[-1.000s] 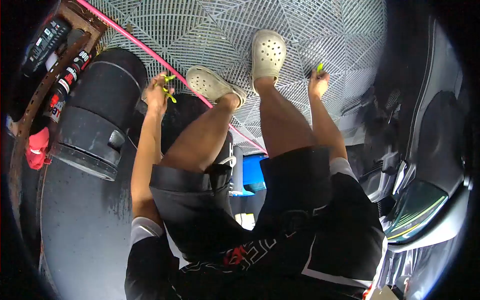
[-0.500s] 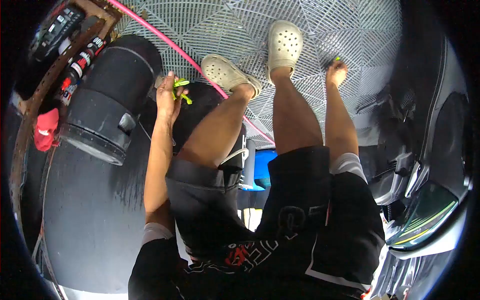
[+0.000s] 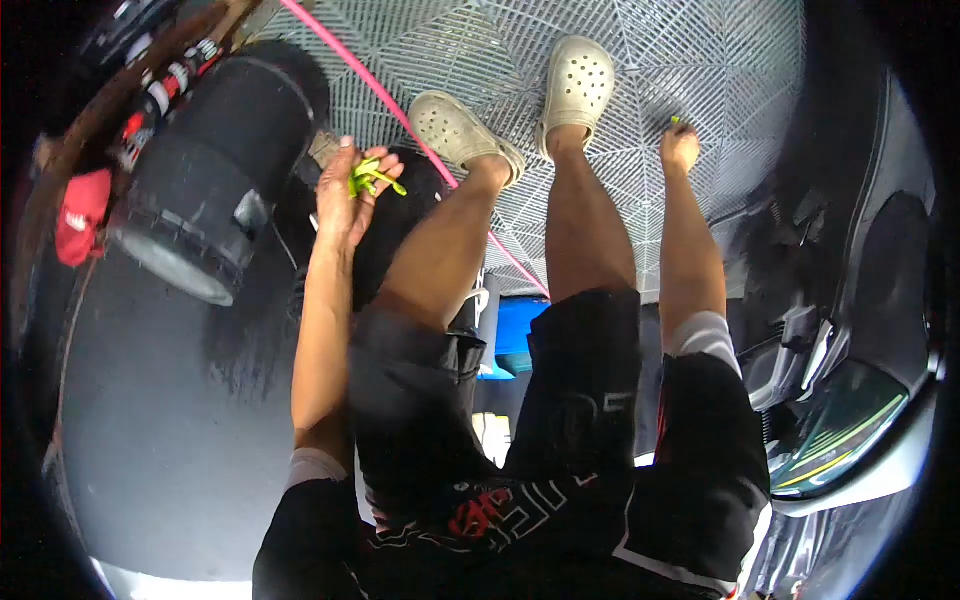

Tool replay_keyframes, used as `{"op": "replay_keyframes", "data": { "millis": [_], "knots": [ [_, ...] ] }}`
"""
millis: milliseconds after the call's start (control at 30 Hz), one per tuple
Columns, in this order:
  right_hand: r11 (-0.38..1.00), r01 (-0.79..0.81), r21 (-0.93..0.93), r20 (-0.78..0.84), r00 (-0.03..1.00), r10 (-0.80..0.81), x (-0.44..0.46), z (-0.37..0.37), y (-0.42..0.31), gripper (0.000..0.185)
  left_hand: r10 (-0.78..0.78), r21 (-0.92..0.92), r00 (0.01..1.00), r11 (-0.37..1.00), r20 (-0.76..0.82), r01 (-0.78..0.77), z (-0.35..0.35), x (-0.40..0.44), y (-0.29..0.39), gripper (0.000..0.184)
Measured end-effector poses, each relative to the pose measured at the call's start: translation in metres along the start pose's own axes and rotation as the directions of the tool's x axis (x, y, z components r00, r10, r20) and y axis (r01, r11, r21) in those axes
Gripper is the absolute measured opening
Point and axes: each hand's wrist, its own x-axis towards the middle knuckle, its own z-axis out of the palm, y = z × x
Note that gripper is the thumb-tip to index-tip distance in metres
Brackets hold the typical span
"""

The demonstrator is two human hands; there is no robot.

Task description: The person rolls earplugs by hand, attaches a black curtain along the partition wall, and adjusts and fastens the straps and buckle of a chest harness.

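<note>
My left hand is palm up beside the black cylinder, its fingers loosely curled around several thin yellow-green pieces. On the right, my right hand is low over the grey grid floor, closed around a small yellow-green piece. Only the tip of that piece shows past the fingers. Both forearms reach forward on either side of my legs.
A black cylinder lies left of my left hand, near a red cloth and a spray can. A pink hose crosses the floor by my clogs. Motorcycle bodywork stands right.
My left hand has turned more palm up and its fingers have loosened around the pieces. My right hand has shifted right in view, and less of its piece shows. The camera view has shifted.
</note>
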Motion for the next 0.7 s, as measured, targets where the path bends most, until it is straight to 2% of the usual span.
{"op": "replay_keyframes", "data": {
  "millis": [33, 67, 100, 133, 167, 200, 233, 300, 333, 367, 400, 467, 500, 533, 567, 600, 633, 667, 700],
  "knots": [
    [0.996, 0.042, 0.084, 0.128, 0.99, -0.052, -0.005, -0.005, -0.004, 0.032, 0.004, -0.048, 0.998, 0.999, 0.067, -0.001, -0.005, -0.005, -0.003, 0.029],
    [0.965, 0.179, 0.19, 0.099, 0.975, -0.2, -0.016, -0.008, -0.011, 0.03, 0.018, -0.097, 0.991, 0.995, 0.132, -0.005, -0.011, -0.016, -0.004, 0.027],
    [0.898, 0.314, 0.307, 0.193, 0.904, -0.382, -0.038, -0.041, -0.043, 0.027, 0.012, -0.064, 0.998, 0.998, 0.061, -0.009, 0.011, -0.045, 0.005, 0.025],
    [0.861, 0.042, 0.506, 0.4, 0.874, -0.277, -0.066, -0.078, -0.08, 0.027, 0.006, -0.108, 0.998, 0.994, 0.062, 0.001, 0.02, -0.066, 0.008, 0.027],
    [0.801, 0.064, 0.596, 0.472, 0.778, -0.414, -0.082, -0.095, -0.098, 0.026, 0.006, -0.144, 0.998, 0.99, 0.059, 0.002, 0.029, -0.09, 0.014, 0.028],
    [0.706, 0.111, 0.7, 0.448, 0.7, -0.555, -0.107, -0.119, -0.122, 0.024, 0.019, -0.188, 0.998, 0.982, 0.054, -0.009, 0.038, -0.114, 0.021, 0.029],
    [0.792, 0.042, 0.609, 0.588, 0.646, -0.487, -0.135, -0.154, -0.162, 0.021, 0.033, -0.264, 0.996, 0.965, 0.084, -0.009, 0.041, -0.133, 0.024, 0.029],
    [0.791, -0.115, 0.6, 0.713, 0.525, -0.465, -0.205, -0.221, -0.22, 0.017, 0.073, -0.341, 0.991, 0.94, 0.116, -0.029, 0.056, -0.179, 0.031, 0.032],
    [0.727, -0.254, 0.638, 0.755, 0.39, -0.527, -0.235, -0.249, -0.235, 0.019, 0.123, -0.362, 0.985, 0.929, 0.122, -0.071, 0.07, -0.207, 0.036, 0.033],
    [0.704, -0.264, 0.659, 0.749, 0.323, -0.579, -0.265, -0.29, -0.259, 0.023, 0.204, -0.373, 0.972, 0.916, 0.116, -0.148, 0.082, -0.23, 0.037, 0.036],
    [0.679, -0.291, 0.674, 0.737, 0.333, -0.588, -0.297, -0.33, -0.281, 0.023, 0.285, -0.386, 0.953, 0.895, 0.107, -0.225, 0.095, -0.253, 0.04, 0.038],
    [0.548, -0.4, 0.735, 0.668, 0.291, -0.685, -0.335, -0.384, -0.307, 0.021, 0.382, -0.455, 0.919, 0.838, 0.094, -0.301, 0.121, -0.314, 0.055, 0.031],
    [0.574, -0.339, 0.746, 0.664, 0.304, -0.683, -0.347, -0.405, -0.315, 0.019, 0.359, -0.502, 0.933, 0.811, 0.019, -0.302, 0.13, -0.325, 0.056, 0.03],
    [0.598, -0.291, 0.747, 0.662, 0.243, -0.709, -0.358, -0.424, -0.324, 0.019, 0.406, -0.558, 0.913, 0.752, -0.025, -0.35, 0.138, -0.343, 0.065, 0.031],
    [0.566, 0.071, 0.821, 0.528, 0.281, -0.801, -0.366, -0.442, -0.33, 0.019, 0.429, -0.641, 0.892, 0.647, -0.142, -0.413, 0.148, -0.36, 0.076, 0.031],
    [0.446, 0.419, 0.791, 0.374, 0.247, -0.894, -0.374, -0.459, -0.33, 0.019, 0.387, -0.751, 0.912, 0.56, -0.136, -0.35, 0.15, -0.38, 0.084, 0.033],
    [0.178, 0.651, 0.738, 0.156, 0.092, -0.983, -0.377, -0.468, -0.332, 0.019, 0.36, -0.704, 0.916, 0.606, -0.174, -0.372, 0.146, -0.386, 0.087, 0.035],
    [0.149, 0.668, 0.729, 0.194, 0.007, -0.981, -0.392, -0.502, -0.337, 0.018, 0.423, -0.753, 0.877, 0.495, -0.227, -0.434, 0.151, -0.4, 0.089, 0.037],
    [0.056, 0.772, 0.633, 0.218, -0.108, -0.97, -0.404, -0.522, -0.342, 0.018, 0.391, -0.796, 0.9, 0.476, -0.191, -0.375, 0.146, -0.414, 0.086, 0.032]
  ]
}}
